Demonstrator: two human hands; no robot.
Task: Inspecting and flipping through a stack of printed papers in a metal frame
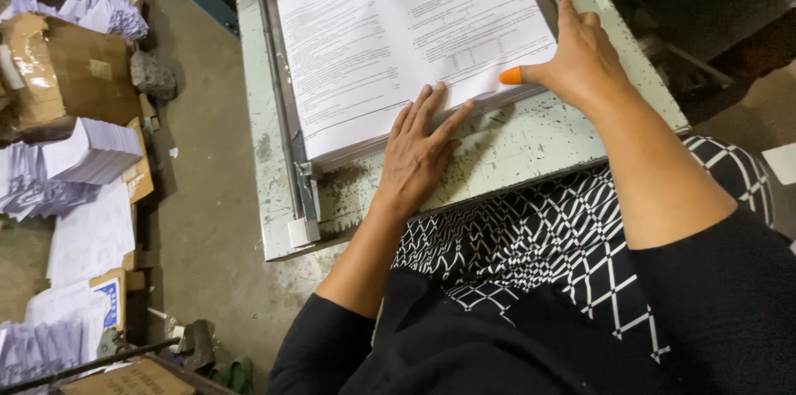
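View from above of a person seated at a worn, paint-chipped work table (531, 142), seen from their own head; a thick stack of printed sheets (398, 38) lies on the table, set against a metal guide rail (278, 88) along its left side; the left hand (419, 150) rests flat, fingers spread and loosely extended, on the near edge of the stack, fingertips touching the top sheet, gripping nothing; the right hand (580, 55) presses against the stack's right edge, palm open, its thumb wearing an orange rubber cap (511, 76) that lies on the paper's near right corner; both hands are open and set apart from each other, neither closed around anything; the person wears black sleeves and a black-and-white patterned garment (547, 237) over the lap; to the left, on the concrete floor (207, 196), stand cardboard boxes (62, 67) and loose piles of paper (83, 155)
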